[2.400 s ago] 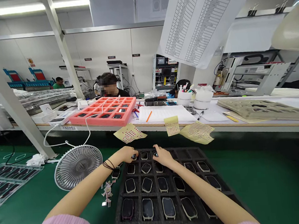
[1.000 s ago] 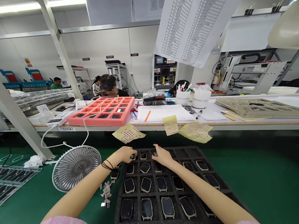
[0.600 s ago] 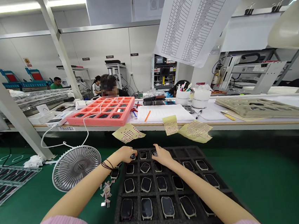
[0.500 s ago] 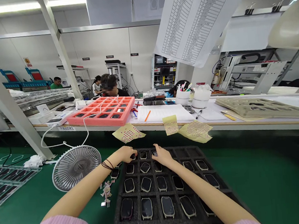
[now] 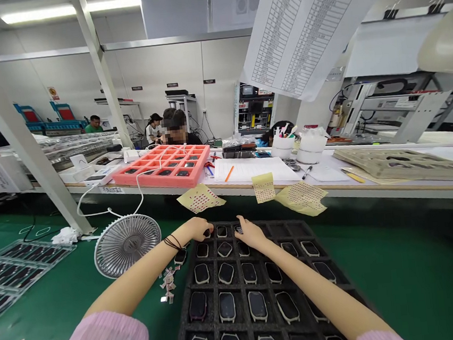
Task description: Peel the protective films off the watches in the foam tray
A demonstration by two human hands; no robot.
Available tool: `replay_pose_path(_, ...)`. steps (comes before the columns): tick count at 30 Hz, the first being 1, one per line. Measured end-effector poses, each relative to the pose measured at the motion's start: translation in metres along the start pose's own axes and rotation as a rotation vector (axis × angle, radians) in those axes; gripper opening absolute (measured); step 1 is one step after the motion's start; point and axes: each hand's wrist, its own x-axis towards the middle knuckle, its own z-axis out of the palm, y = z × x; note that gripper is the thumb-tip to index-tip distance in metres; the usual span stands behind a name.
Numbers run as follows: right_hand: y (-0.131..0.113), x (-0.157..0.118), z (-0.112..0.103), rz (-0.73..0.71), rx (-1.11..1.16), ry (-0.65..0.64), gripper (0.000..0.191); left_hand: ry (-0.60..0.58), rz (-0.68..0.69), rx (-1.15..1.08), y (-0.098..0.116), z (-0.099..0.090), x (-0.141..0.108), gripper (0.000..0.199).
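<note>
A black foam tray (image 5: pixel 239 278) with square compartments lies in front of me, many of them holding smartwatch cases with dark screens, such as this smartwatch (image 5: pixel 227 306). At the tray's far left corner, my left hand (image 5: pixel 198 229) has its fingers curled over a smartwatch (image 5: pixel 207 233) in the end compartment. My right hand (image 5: pixel 252 234) is closed at another smartwatch (image 5: pixel 238 230) in the same far row, partly covered by the fingers. Between the hands sits one more smartwatch (image 5: pixel 222 232). Both hands' fingertips are partly hidden.
Left of the tray are a grey fan (image 5: pixel 129 245), small peeled labels (image 5: pixel 168 285) and a loose watch (image 5: pixel 181 256). Clear trays (image 5: pixel 14 273) lie farther left. A raised shelf behind bears a pink foam tray (image 5: pixel 162 168), papers (image 5: pixel 254 170) and white tubs (image 5: pixel 311 146).
The camera view has shifted, so the scene sits slightly farther right. Both hands stay at the same far-row compartments of the tray.
</note>
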Motion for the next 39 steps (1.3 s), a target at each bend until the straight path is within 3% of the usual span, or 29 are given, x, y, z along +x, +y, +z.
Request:
replay_pose_path(4,-0.010,-0.006,-0.007,-0.048,-0.040,0.090,0.054,0.013,-0.001,0.005,0.000,-0.001,-0.003,0.032)
replay_pose_path(8,-0.030,-0.012,-0.010,-0.204,-0.066,0.184,0.047,0.024,-0.007,0.015,0.000,-0.001,-0.006,0.034)
replay_pose_path(15,-0.049,0.001,0.019,-0.383,-0.036,0.193,0.035,0.033,0.010,0.031,-0.001,0.003,-0.003,0.031)
replay_pose_path(23,-0.047,0.016,0.053,-0.402,-0.001,0.231,0.034,0.064,0.041,0.030,-0.007,0.009,0.001,0.025)
replay_pose_path(39,-0.042,0.010,0.055,-0.383,0.034,0.199,0.043,0.040,0.043,-0.010,-0.008,0.007,-0.001,0.027)
